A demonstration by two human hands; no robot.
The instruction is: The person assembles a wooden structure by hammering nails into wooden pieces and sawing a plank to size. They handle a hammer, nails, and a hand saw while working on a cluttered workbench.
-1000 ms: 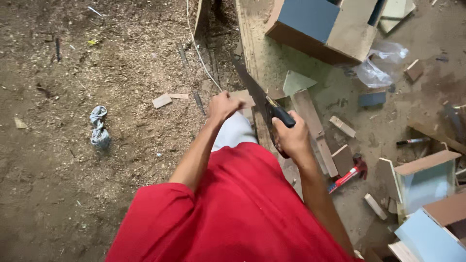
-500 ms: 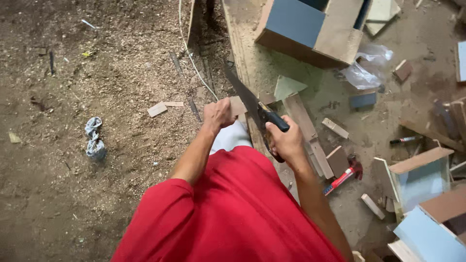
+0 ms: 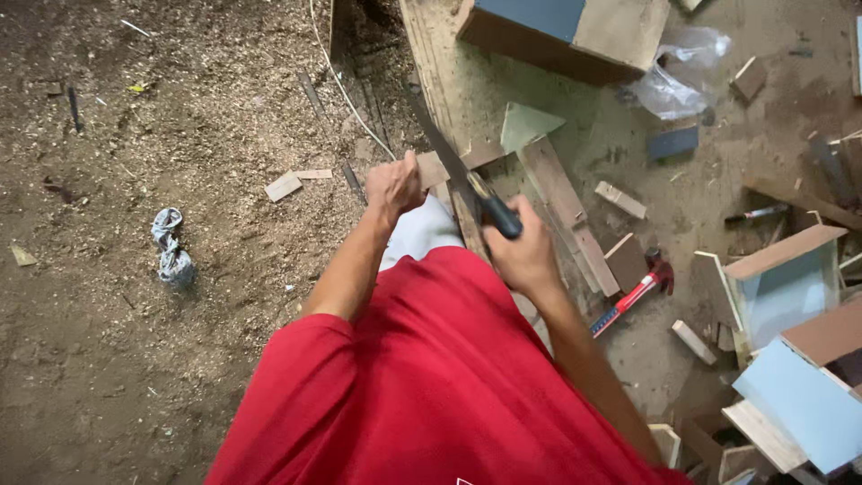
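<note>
Ground: bare earth (image 3: 135, 359) strewn with sawdust was seen on the left, and a dusty floor littered with wood offcuts on the right.
Saw: a hand saw (image 3: 453, 166) was held near the middle of the view, ahead of the red shirt (image 3: 431, 395).
Saw axis: its long axis ran diagonally, the black handle lying low and to the right, the dark blade pointing up and to the left, away from the body.
Saw position: the blade was laid across a small wooden piece (image 3: 435, 169) resting on a long plank (image 3: 440, 99).
Right hand: the right hand (image 3: 521, 256) was closed fully round the saw's handle.
Left hand: the left hand (image 3: 395, 184) was curled shut on the wooden piece, just left of the blade.
Plank: it stretched from the knee towards the top of the view, nearly parallel to the blade.
Near right: a pale green triangular offcut (image 3: 528, 124) and flat wooden strips (image 3: 566, 211) lay just beside the plank.
Hammer: a red-handled hammer (image 3: 633, 292) lay on the floor, right of the right forearm.
Boxes: blue-faced wooden boxes (image 3: 786, 287) were stacked at the right edge, and another large one (image 3: 575, 31) stood at the top.
Plastic: a crumpled clear bag (image 3: 678, 76) lay beside the top box.
Left side: a grey rag (image 3: 171, 247) and two small wood scraps (image 3: 292, 182) lay well apart from the hands.
</note>
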